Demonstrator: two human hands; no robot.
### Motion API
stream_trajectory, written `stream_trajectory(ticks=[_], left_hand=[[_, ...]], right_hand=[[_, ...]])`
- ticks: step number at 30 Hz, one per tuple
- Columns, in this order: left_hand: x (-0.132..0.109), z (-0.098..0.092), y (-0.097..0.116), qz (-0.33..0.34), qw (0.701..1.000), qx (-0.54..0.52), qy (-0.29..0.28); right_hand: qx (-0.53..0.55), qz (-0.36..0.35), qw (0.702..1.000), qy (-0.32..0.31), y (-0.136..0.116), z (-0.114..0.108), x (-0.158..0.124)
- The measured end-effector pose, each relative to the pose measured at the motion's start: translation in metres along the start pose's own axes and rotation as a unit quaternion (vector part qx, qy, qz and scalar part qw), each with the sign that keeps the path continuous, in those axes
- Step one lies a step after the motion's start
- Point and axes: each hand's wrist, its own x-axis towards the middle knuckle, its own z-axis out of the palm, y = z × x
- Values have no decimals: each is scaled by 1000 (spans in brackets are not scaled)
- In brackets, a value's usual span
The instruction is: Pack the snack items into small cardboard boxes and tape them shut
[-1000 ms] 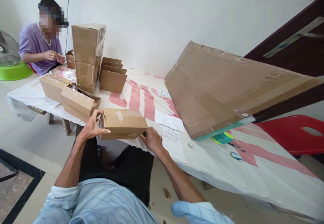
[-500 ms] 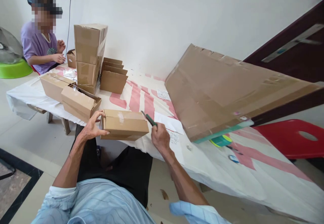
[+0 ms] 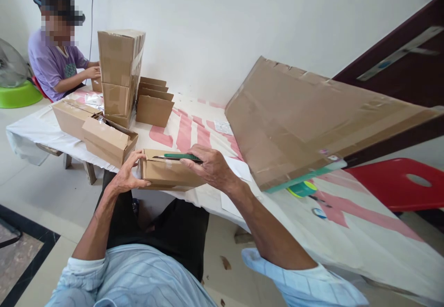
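A small taped cardboard box (image 3: 163,172) lies at the near edge of the cloth-covered table (image 3: 347,224). My left hand (image 3: 125,175) grips its left end, thumb on the front and fingers curled over the top corner. My right hand (image 3: 210,167) is closed round a green utility knife (image 3: 178,157), held flat over the top of the box with the blade pointing left along the tape seam.
More boxes (image 3: 107,139) lie to the left, beside a tall stack (image 3: 120,76) and folded flat cartons (image 3: 154,106). A big cardboard sheet (image 3: 305,122) leans at the right above tape rolls (image 3: 304,189). A red chair (image 3: 398,182) stands beyond. A person in purple (image 3: 57,69) sits at the far left.
My right hand left the table beside the box, picked up the green knife and brought it over the top of the box. The person at the far end reached towards a box.
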Motion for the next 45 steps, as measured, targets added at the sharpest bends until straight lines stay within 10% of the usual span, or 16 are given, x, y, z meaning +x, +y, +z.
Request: stream_trajectory(ticks=[33, 41, 45], left_hand=[[2, -2, -8, 17, 1000, 17, -8], [1, -16, -18, 27, 999, 16, -15], [4, -21, -13, 30, 998, 33, -41]], right_hand=[[-245, -50, 950, -184, 12, -36, 23], [-134, 65, 988, -40, 74, -72, -32], [-116, 217, 966, 86, 92, -30, -67]])
